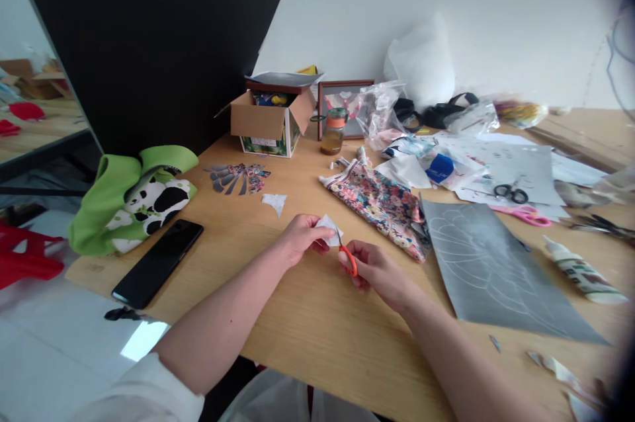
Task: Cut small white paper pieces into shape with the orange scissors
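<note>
My left hand [305, 237] pinches a small white piece [327, 227], paper or thin cloth, above the middle of the table. In my right hand [374, 268] is a pair of small scissors with orange handles [350, 262]; the blades meet the white piece's right edge. Another white scrap [274, 202] lies flat beyond my left hand. Farther left rest several dark, patterned fan-shaped cutouts [238, 179]. Folded floral fabric [380, 204] lies beyond my right hand, beside a grey sheet with white petal-like lines [491, 263].
At left lie a black phone [159, 263] and a green panda bag [143, 200]. An open cardboard box [270, 121], a jar of amber liquid [333, 134] and a picture frame [346, 101] stand behind. Pink scissors [528, 214], black-handled scissors [510, 194] and a glue bottle [585, 273] lie right.
</note>
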`<control>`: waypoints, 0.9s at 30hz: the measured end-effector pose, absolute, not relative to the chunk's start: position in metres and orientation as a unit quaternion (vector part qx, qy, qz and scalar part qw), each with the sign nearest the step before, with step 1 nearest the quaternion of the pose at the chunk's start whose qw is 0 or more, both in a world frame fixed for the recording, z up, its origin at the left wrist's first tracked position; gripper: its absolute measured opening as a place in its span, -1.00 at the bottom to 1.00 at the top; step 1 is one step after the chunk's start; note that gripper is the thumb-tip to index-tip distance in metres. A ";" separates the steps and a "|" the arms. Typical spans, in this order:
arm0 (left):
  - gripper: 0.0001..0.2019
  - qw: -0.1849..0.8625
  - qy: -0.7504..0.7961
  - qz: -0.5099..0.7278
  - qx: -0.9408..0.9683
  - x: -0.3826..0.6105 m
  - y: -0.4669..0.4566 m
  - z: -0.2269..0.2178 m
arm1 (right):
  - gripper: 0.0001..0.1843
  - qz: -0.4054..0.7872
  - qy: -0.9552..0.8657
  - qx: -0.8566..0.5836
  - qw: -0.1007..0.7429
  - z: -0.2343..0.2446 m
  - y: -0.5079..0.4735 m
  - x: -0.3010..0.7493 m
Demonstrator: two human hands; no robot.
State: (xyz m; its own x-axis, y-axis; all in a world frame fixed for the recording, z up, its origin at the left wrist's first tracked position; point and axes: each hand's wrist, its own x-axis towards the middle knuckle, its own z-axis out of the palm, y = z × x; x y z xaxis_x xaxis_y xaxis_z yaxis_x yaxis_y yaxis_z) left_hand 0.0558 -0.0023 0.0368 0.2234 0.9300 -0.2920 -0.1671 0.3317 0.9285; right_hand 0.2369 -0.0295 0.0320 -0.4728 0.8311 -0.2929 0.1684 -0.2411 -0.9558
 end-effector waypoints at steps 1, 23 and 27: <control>-0.81 0.668 0.469 0.410 0.407 0.056 -0.002 0.037 | -0.51 0.648 -0.561 -0.447 0.254 0.032 -0.030 0.237; -0.80 0.668 0.468 0.416 0.402 0.055 -0.001 0.035 | -0.50 0.636 -0.570 -0.453 0.255 0.034 -0.028 0.235; -0.81 0.667 0.472 0.417 0.398 0.055 -0.001 0.036 | -0.51 0.628 -0.574 -0.457 0.258 0.035 -0.029 0.235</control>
State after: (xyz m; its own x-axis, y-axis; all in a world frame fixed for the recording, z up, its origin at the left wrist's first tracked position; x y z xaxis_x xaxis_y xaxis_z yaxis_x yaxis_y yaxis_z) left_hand 0.0552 -0.0013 0.0361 0.2052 0.9324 -0.2975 -0.1807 0.3348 0.9248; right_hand 0.2347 -0.0288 0.0347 -0.4488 0.8493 -0.2781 0.2002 -0.2078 -0.9575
